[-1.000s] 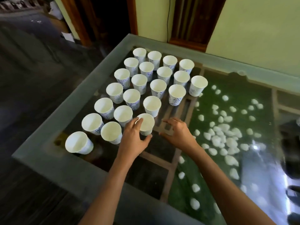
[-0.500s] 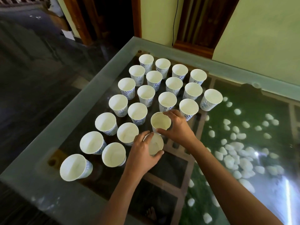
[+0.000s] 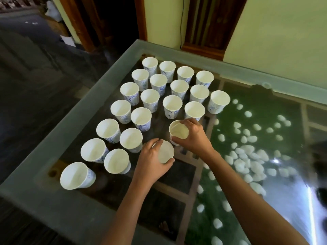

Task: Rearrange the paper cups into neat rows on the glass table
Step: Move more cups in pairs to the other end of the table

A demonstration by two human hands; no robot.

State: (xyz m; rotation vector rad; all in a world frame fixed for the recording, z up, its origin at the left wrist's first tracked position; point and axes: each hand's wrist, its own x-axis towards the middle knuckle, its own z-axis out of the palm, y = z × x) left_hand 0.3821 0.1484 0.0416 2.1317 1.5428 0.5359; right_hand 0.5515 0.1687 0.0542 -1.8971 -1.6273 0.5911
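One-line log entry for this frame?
left hand: grips near cup | right hand: grips far cup | other cups: upright, mostly in rows | surface: glass table

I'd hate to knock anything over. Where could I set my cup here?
Bare glass lies right of the paper cups, above the white pebbles, and between the left hand, right hand and the near edge of the glass table. The cups themselves stand almost rim to rim.

Grips the near paper cup (image 3: pixel 166 153) with the left hand (image 3: pixel 150 165), thumb and fingers curled round its rim. Holds a second paper cup (image 3: pixel 178 132) just beside it in the right hand (image 3: pixel 193 137). Beyond, upright paper cups (image 3: pixel 141 119) in slanting rows on the glass table (image 3: pixel 53 200). Under the glass, white pebbles (image 3: pixel 247 156).
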